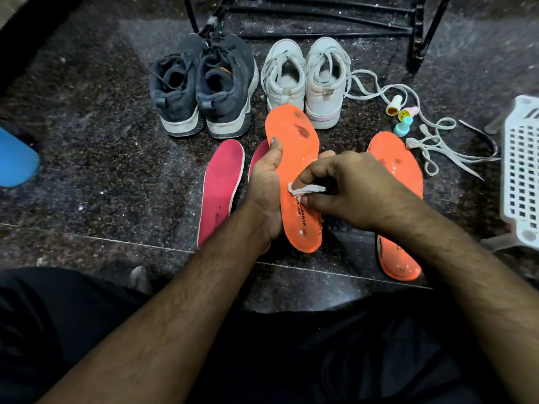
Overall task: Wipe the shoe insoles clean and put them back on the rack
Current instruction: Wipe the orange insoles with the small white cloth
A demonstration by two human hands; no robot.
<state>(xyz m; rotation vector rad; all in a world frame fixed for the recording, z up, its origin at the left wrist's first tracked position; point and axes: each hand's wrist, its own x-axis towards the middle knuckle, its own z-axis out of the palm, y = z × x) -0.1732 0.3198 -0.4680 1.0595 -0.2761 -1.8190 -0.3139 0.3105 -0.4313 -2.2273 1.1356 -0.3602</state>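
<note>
- The left hand (264,186) grips the bright orange foam insole (296,158) along its left edge, thumb up on the rim and fingers hidden behind it. I judge this props the insole off the dark speckled stone floor (102,170) so that its printed face is turned up to the person for wiping.
- The right hand (350,189) pinches a small white wipe (306,188) between thumb and curled fingers and presses it on the middle of that insole, just above the black lettering.
- The held insole's long axis runs away from the person, with a slight tilt: the heel end is nearest the body, the toe end points toward the pair of white lace-up shoes (306,80). Dark smudges show near the toe, so that part probably remains to be cleaned.
- A second orange insole (393,170) lies flat on the floor to the right, partly under the right forearm, its length running roughly the same way.
- Two pink-red insoles (221,188) lie to the left, one largely hidden by the left hand.
- The black metal rack (320,16) stands beyond the shoes, so everything is within reach for returning.
</note>
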